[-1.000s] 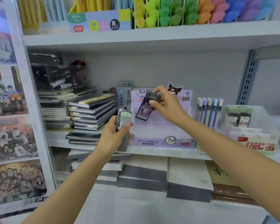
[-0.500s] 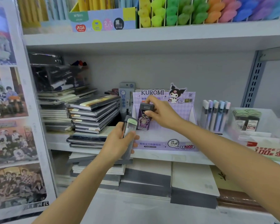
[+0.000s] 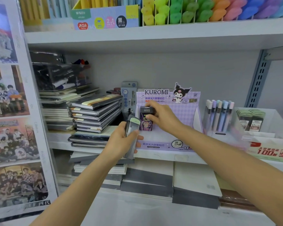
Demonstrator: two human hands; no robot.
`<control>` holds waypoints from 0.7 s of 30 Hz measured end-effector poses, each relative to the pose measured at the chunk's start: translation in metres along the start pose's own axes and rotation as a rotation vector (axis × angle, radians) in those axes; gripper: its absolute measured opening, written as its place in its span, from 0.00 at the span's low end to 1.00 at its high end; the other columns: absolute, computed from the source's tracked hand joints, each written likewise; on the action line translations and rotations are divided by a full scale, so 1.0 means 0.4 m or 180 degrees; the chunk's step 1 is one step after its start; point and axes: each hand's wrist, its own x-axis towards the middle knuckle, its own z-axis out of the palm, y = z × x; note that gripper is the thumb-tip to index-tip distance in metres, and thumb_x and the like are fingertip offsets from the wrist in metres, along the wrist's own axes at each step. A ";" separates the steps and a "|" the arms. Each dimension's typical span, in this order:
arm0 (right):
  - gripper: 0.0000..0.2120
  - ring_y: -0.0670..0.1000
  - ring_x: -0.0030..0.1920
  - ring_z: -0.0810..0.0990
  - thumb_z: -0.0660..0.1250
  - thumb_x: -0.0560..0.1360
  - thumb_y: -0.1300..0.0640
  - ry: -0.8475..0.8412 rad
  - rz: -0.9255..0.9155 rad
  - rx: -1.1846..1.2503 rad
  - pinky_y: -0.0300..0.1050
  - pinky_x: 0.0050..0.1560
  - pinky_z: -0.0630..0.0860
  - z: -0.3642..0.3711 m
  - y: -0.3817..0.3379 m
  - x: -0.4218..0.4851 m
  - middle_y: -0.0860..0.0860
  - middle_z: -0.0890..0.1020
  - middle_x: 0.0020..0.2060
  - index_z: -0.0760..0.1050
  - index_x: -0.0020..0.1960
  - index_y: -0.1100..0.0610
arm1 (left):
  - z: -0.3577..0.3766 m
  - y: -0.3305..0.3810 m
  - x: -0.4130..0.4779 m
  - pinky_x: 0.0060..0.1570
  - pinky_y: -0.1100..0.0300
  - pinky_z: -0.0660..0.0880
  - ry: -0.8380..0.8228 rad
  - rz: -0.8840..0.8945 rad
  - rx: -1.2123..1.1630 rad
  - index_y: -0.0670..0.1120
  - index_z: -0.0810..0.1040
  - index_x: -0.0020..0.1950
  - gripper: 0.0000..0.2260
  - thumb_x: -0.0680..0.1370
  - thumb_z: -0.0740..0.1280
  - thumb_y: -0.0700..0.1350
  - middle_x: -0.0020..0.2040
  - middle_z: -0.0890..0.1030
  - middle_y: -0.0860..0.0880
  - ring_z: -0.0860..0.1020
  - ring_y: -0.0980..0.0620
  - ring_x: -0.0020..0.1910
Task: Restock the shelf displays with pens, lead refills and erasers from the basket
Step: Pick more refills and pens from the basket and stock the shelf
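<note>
A purple Kuromi display box (image 3: 183, 111) for lead refills stands on the middle shelf. My right hand (image 3: 163, 116) grips the black cap of a dark purple lead refill pack (image 3: 145, 123), which stands upright at the left end inside the box. In front of the box's left corner, my left hand (image 3: 121, 141) holds a stack of several more lead refill packs (image 3: 131, 129), green-topped, tilted upright.
Stacked notebooks (image 3: 95, 113) fill the shelf left of the box. Pastel pens (image 3: 219, 115) stand in a holder to its right, beside a clear tray of green-capped refills (image 3: 252, 119). More notebooks (image 3: 153, 178) lie on the shelf below. Posters (image 3: 10, 128) cover the left side panel.
My right hand has lowered the purple refill pack from above the box down into its left end and turned it upright. My left hand has stayed in front with its stack.
</note>
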 end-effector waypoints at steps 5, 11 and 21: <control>0.15 0.50 0.51 0.73 0.72 0.74 0.61 0.0442 -0.0091 -0.0228 0.44 0.53 0.74 -0.003 -0.022 -0.012 0.50 0.72 0.52 0.75 0.60 0.56 | -0.004 0.003 -0.011 0.42 0.51 0.82 -0.0024 0.0061 -0.0260 0.44 0.71 0.59 0.09 0.80 0.65 0.43 0.47 0.85 0.44 0.83 0.46 0.40; 0.13 0.43 0.41 0.72 0.70 0.75 0.52 0.0722 0.0147 0.0695 0.32 0.43 0.70 -0.054 -0.085 -0.017 0.48 0.75 0.49 0.77 0.57 0.56 | -0.001 0.012 -0.017 0.35 0.55 0.81 0.0149 0.0221 -0.0540 0.42 0.73 0.59 0.14 0.76 0.71 0.42 0.44 0.86 0.44 0.84 0.45 0.37; 0.14 0.44 0.27 0.74 0.72 0.74 0.60 0.0074 0.0929 0.2188 0.36 0.28 0.72 -0.090 -0.098 -0.069 0.55 0.79 0.37 0.76 0.58 0.59 | 0.036 0.033 -0.029 0.37 0.58 0.80 -0.0111 0.0194 -0.0877 0.42 0.73 0.61 0.19 0.73 0.73 0.45 0.47 0.85 0.42 0.83 0.47 0.36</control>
